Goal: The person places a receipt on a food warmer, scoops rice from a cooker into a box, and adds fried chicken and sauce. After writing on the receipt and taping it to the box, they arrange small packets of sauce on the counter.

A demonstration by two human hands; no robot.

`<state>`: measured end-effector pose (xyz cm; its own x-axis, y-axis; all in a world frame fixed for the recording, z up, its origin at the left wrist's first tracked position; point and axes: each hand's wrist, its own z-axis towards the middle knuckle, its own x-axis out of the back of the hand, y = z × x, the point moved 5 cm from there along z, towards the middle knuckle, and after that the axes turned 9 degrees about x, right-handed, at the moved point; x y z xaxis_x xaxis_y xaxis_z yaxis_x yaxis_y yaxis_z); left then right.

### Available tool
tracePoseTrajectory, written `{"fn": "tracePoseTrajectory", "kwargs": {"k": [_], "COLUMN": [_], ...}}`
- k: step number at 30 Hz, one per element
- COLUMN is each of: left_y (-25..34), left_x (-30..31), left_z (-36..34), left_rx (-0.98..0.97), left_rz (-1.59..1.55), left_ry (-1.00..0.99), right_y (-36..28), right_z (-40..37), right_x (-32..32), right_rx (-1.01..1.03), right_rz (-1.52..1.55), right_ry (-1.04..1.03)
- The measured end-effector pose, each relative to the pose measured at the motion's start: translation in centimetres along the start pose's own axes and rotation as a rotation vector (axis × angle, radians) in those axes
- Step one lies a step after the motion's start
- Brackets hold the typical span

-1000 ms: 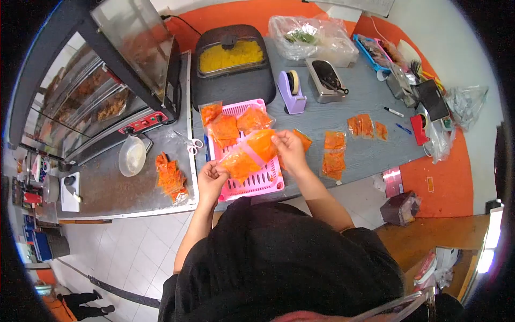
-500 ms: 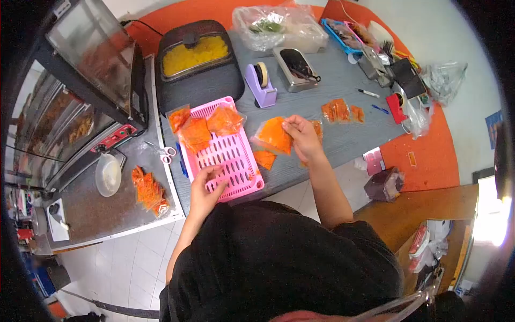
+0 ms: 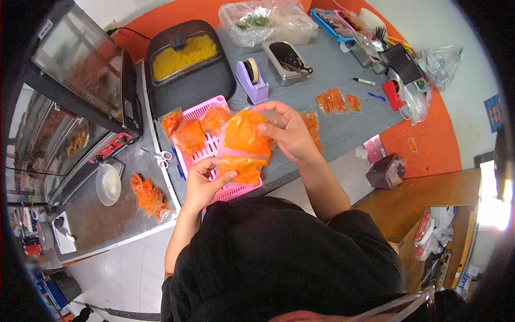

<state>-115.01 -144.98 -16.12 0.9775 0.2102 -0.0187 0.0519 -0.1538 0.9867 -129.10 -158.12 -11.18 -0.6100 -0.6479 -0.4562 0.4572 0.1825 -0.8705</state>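
My right hand pinches the upper corner of a clear plastic packet of orange food, raised over the pink basket. My left hand has thumb and fingers closed on the left edge of a lower orange packet, which hangs directly beneath the upper one and overlaps it. Behind my left hand, several similar packets lie at the basket's far end. Another orange packet rests on the grey table behind my right wrist.
Further right lie orange packets, a marker and a blue pen. A purple tape dispenser, a metal container and a black pan with yellow food stand behind. Scissors and more packets lie left.
My right hand has brought its packet left, over the basket. My left hand has risen from the basket and closed on the lower packet's edge. The view has shifted slightly.
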Motion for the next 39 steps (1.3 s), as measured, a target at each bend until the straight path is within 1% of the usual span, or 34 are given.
{"fn": "tracePoseTrajectory", "kwargs": {"k": [2,3,5,9,12,14,15,17,18,20,21,22,23,24,26,27,29,30,32,33,35,36,38,39], "left_y": [0.2,0.4,0.7,1.2,-0.2,-1.2,-1.6,-2.1,-2.6,-4.6,-5.5,-6.1,-6.5,-6.9,-8.2,-8.4,-8.8,-8.8,-8.6,-8.7,-8.7,-8.8,-8.9,-9.0], "left_x": [0.1,0.1,-0.1,-0.8,-1.4,-2.8,-3.4,-3.9,-3.9,-3.0,-1.8,-0.6,0.7,1.8,4.3,5.0,6.8,7.1,7.8,8.0,8.3,8.4,8.6,8.6], "left_z": [-0.2,-0.4,-0.8,-0.9,-0.4,0.3,0.4,0.1,-0.2,-0.7,-1.1,-1.5,-2.2,-3.0,-5.0,-6.1,-7.8,-8.3,-9.1,-9.2,-9.4,-9.3,-9.4,-9.4], "left_rx": [0.035,0.037,0.111,0.103,0.148,0.072,0.058,0.021,-0.01,-0.003,0.04,0.08,0.114,0.107,0.14,0.146,0.202,0.202,0.198,0.221,0.206,0.191,0.192,0.198], "left_rz": [-0.158,-0.158,-0.173,-0.262,-0.252,-0.197,-0.098,-0.095,-0.093,-0.124,-0.141,-0.158,-0.104,-0.106,-0.189,-0.19,-0.187,-0.19,-0.205,-0.255,-0.276,-0.296,-0.308,-0.314], "left_ry": [-0.011,-0.004,-0.036,-0.013,-0.064,-0.105,-0.155,-0.164,-0.189,-0.159,-0.084,-0.01,0.052,0.061,0.229,0.233,0.389,0.389,0.475,0.494,0.491,0.488,0.484,0.49], "right_y": [-0.5,-0.4,-0.3,-0.2,0.1,0.6,0.9,2.8,4.1,8.1,10.8,13.0,13.5,13.1,9.4,8.8,8.1,8.3,10.4,11.3,14.5,14.7,14.9,14.4], "right_z": [0.1,0.1,0.1,0.1,-0.3,-1.0,-1.4,-2.1,-2.0,-2.4,-2.8,-3.3,-3.2,-3.0,-3.1,-2.6,-1.1,-0.3,1.5,1.7,2.1,1.8,-0.1,-0.5], "right_x": [-1.1,-1.2,-1.3,-1.0,-0.1,1.9,2.7,5.6,7.0,11.5,13.9,16.8,17.9,17.0,11.9,10.1,6.8,6.7,6.4,6.7,8.6,8.4,7.0,6.6], "right_rx": [0.043,0.038,0.064,0.118,0.17,0.109,0.108,-0.048,-0.054,-0.111,-0.118,-0.061,0.011,0.018,0.2,0.195,0.333,0.333,0.127,0.127,-0.063,-0.059,0.037,0.085], "right_rz": [0.074,0.078,0.033,-0.025,-0.062,-0.074,-0.071,-0.015,-0.012,-0.137,-0.136,-0.652,-1.166,-1.167,-1.743,-1.741,-1.844,-1.846,-1.724,-1.726,-1.23,-1.239,-1.455,-1.43], "right_ry": [-0.104,-0.107,-0.11,-0.045,-0.031,0.035,0.022,0.184,0.173,0.308,0.302,0.311,0.304,0.294,0.356,0.351,0.228,0.226,-0.112,-0.114,-0.045,-0.04,-0.132,-0.11]}}
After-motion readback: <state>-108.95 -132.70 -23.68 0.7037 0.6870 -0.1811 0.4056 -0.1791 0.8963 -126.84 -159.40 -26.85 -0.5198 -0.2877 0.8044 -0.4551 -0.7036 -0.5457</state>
